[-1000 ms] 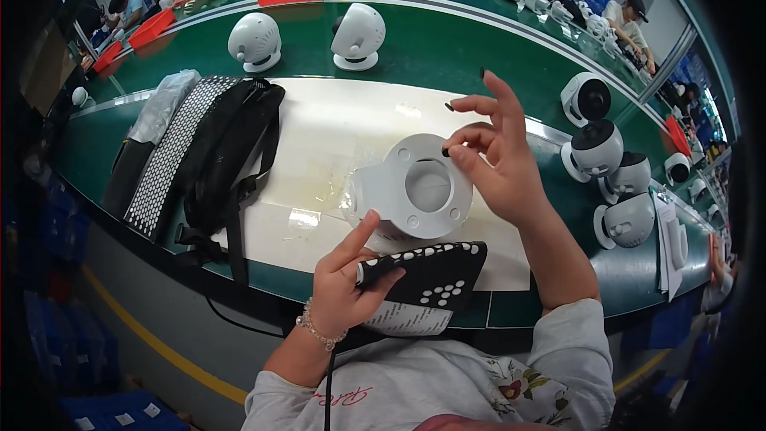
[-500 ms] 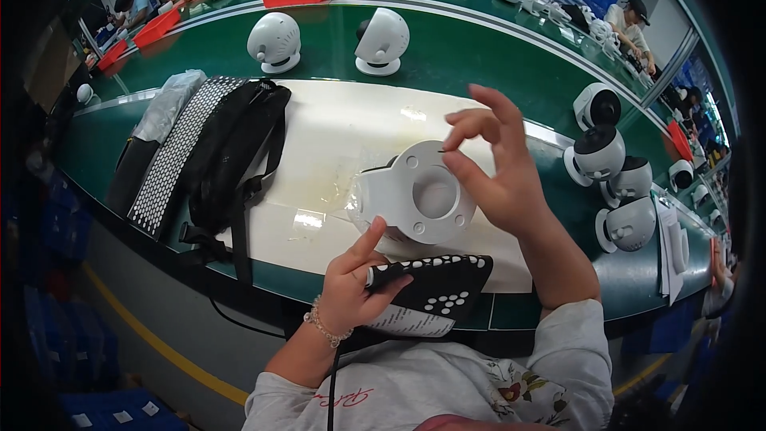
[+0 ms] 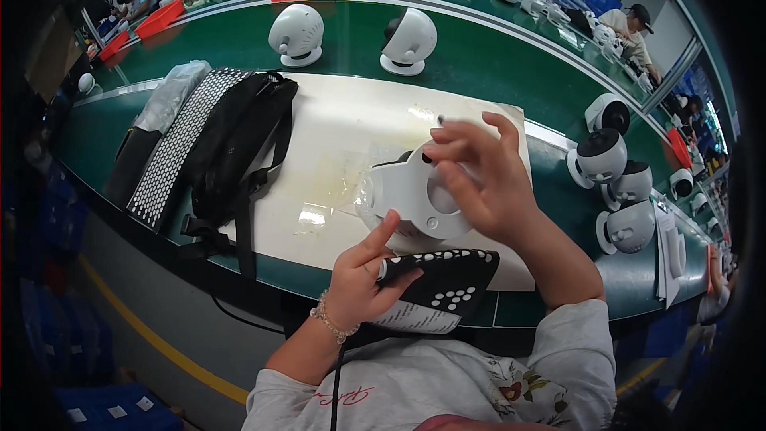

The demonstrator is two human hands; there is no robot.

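Left hand (image 3: 361, 279): closed on black perforated device (image 3: 443, 279), thumb raised. Right hand (image 3: 479, 179): fingers spread, tips touching white dome camera housing (image 3: 403, 195), just beyond left hand.

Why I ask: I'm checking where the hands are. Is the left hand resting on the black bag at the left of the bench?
No, the left hand grips a black perforated device near the bench edge, apart from the black bag.

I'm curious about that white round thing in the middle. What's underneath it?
The white round part rests on a white mat over the green table. The right hand covers its right side, and the left hand hides its lower edge.
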